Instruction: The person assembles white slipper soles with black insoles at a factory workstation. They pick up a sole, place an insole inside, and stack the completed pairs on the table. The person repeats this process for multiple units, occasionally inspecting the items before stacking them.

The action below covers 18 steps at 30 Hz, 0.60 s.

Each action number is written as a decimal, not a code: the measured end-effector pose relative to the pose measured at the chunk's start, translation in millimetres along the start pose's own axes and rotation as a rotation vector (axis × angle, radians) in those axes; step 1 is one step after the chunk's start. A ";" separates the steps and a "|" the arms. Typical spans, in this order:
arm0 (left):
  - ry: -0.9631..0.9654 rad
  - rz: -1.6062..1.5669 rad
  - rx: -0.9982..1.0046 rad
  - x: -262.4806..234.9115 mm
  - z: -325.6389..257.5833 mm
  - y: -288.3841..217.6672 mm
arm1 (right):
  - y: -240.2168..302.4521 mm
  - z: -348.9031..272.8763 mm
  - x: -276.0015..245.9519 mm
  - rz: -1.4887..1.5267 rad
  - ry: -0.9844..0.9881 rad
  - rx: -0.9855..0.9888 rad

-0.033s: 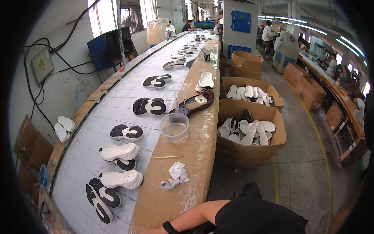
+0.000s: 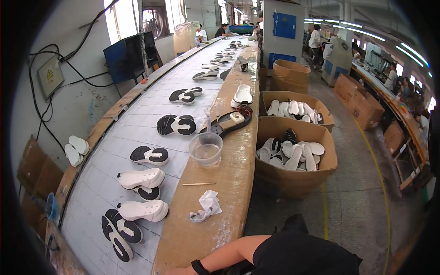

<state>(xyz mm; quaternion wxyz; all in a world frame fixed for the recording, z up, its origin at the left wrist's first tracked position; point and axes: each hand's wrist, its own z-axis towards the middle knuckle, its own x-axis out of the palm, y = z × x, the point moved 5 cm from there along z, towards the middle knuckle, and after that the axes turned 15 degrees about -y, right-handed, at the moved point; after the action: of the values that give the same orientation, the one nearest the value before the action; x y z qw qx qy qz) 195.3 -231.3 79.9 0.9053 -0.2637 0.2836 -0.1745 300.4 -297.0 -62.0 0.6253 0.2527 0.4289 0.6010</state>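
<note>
My right forearm, in a black sleeve with a black wristband, crosses the lower edge. Only a sliver of my right hand [image 2: 178, 272] shows there, by the bench's near end; its fingers are cut off. My left hand is out of sight. Nearest on the pale belt [image 2: 91, 201] lie two black-and-white shoe soles [image 2: 123, 229], one leaning over the other. Just beyond, a white sole [image 2: 143, 211] rests sidewall up, and another white sole [image 2: 140, 177] overlaps a black-bottomed one. A crumpled, stained tissue [image 2: 207, 207] and a thin wooden stick [image 2: 199, 184] lie on the brown bench edge [image 2: 183, 238].
Farther along stand a clear plastic bowl [image 2: 206, 150], a dark sole-shaped piece [image 2: 227, 124] and white soles [image 2: 243, 95]. Cardboard boxes [image 2: 298, 181] of soles line the bench's right. A blue cup [image 2: 52, 206] hangs at the left edge. Co-workers [image 2: 222, 31] sit at the far end.
A dark, blurred shape now shows beside the blue cup at the left. The soles and my right arm keep their places.
</note>
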 end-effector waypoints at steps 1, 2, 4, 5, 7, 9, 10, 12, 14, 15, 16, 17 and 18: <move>-0.005 0.005 -0.007 -4.8 0.3 5.1 | -3.8 -2.0 -1.4 0.004 0.003 0.010; -0.015 0.006 -0.019 -9.3 0.5 9.3 | -6.8 -3.9 -1.2 0.010 0.009 0.020; -0.056 0.052 -0.078 -30.0 2.6 29.9 | 35.6 -0.4 -4.4 0.098 0.065 0.086; -0.089 0.090 -0.120 -46.4 -0.3 41.6 | 76.4 4.5 -26.8 0.162 0.110 0.143; -0.116 0.109 -0.199 -69.7 -13.8 53.1 | 62.1 -7.4 -38.1 0.045 -0.011 0.150; -0.172 0.146 -0.301 -101.2 -30.4 69.7 | 82.1 -1.9 -53.8 -0.015 0.025 0.121; -0.186 0.160 -0.340 -111.5 -40.4 72.3 | 82.4 -6.3 -58.6 -0.014 0.056 0.225; -0.164 0.195 -0.363 -118.4 -49.1 74.6 | 84.3 -10.4 -65.6 -0.019 0.131 0.317; -0.151 0.235 -0.384 -121.9 -47.7 65.5 | 91.8 -7.2 -73.0 0.050 0.245 0.360; -0.157 0.243 -0.401 -124.0 -45.3 56.4 | 93.6 -4.9 -76.3 0.110 0.327 0.415; -0.159 0.247 -0.409 -124.5 -46.6 49.5 | 93.4 0.1 -77.7 0.167 0.398 0.471; -0.158 0.275 -0.415 -126.1 -50.5 46.6 | 93.2 12.3 -77.4 0.092 0.490 0.419; -0.175 0.280 -0.428 -127.9 -51.1 44.1 | 90.7 32.2 -75.0 0.016 0.571 0.362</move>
<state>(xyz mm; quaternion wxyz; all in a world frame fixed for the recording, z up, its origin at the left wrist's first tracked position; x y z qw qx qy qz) 72.2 -155.8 72.6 0.8653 -0.4215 0.2685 0.0399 285.6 -349.6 47.1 0.4201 0.1844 0.6846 0.5664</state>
